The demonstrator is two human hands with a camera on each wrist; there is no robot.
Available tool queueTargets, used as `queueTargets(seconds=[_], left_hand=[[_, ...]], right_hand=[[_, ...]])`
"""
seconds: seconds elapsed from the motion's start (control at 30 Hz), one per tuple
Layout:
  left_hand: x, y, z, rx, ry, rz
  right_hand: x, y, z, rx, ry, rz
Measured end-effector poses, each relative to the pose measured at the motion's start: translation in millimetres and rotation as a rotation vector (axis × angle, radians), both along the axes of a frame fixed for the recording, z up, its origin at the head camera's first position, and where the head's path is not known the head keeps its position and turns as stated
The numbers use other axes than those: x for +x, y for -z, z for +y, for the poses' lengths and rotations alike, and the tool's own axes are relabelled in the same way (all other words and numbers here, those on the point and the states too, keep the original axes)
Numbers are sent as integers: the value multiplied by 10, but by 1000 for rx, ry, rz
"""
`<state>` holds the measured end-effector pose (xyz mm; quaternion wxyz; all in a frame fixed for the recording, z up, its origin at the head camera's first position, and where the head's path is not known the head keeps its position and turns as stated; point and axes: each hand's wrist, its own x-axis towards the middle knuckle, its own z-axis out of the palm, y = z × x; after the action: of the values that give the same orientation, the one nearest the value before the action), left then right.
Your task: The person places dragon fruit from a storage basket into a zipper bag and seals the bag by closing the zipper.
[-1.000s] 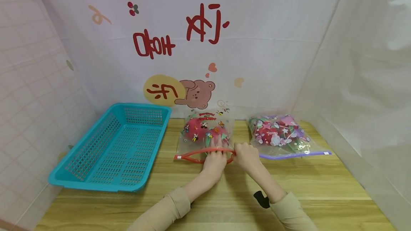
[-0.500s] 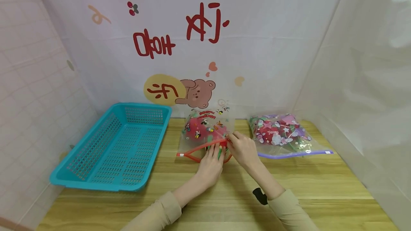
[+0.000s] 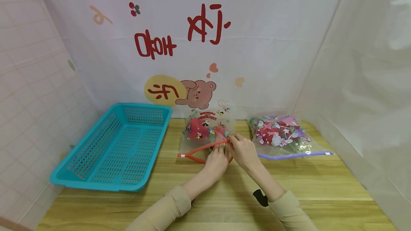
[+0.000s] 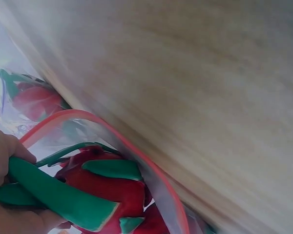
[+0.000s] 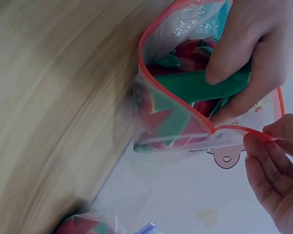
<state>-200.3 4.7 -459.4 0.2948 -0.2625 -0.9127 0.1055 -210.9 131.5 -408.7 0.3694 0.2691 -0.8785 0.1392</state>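
Observation:
A clear zip bag [image 3: 187, 147] with cartoon prints and a red zip edge lies on the table, its mouth gaping toward me. Red dragon fruits with green scales [image 4: 110, 180] are inside it. My left hand [image 3: 217, 162] reaches into the mouth, its thumb and fingers gripping a long green scale [image 4: 63, 197] of the nearest fruit. With thumb and fingertips, my right hand [image 3: 244, 152] pinches the red zip edge [image 5: 241, 129] at the right end of the mouth. In the right wrist view, both hands show at the bag's opening. Film and fingers partly hide the fruits.
Right of it lies another clear bag [image 3: 279, 136] with a purple zip edge, holding similar red and green fruits. A turquoise plastic basket [image 3: 120, 156] stands at the left. White printed cloth [image 3: 273, 63] walls the back and sides of the wooden table [image 3: 224, 202].
My left hand drew back from deep inside the bag toward its mouth, then moved slightly forward again. The right hand shifted a little left and up along the zip edge.

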Motion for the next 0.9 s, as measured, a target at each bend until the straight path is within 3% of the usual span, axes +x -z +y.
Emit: queueTargets(seconds=[0.37, 0.43, 0.53, 0.63, 0.7, 0.83, 0.9], left_hand=[[-111, 50, 26, -2, 43, 96], [-104, 44, 35, -19, 31, 60], [-67, 27, 54, -42, -5, -60], [4, 8, 64, -25, -52, -175], [58, -2, 65, -9, -81, -212], [151, -33, 58, 90, -139, -262], [163, -49, 49, 207, -148, -332]], right_hand=[[6, -18, -19, 8, -16, -2], [-9, -31, -16, -9, -8, -20], [-29, -61, 2, -46, 12, -65], [-41, -77, 23, -65, 29, -112], [-47, -84, 35, -68, 35, -126], [-53, -102, 45, -64, 47, -121], [-58, -114, 49, -67, 53, -115]])
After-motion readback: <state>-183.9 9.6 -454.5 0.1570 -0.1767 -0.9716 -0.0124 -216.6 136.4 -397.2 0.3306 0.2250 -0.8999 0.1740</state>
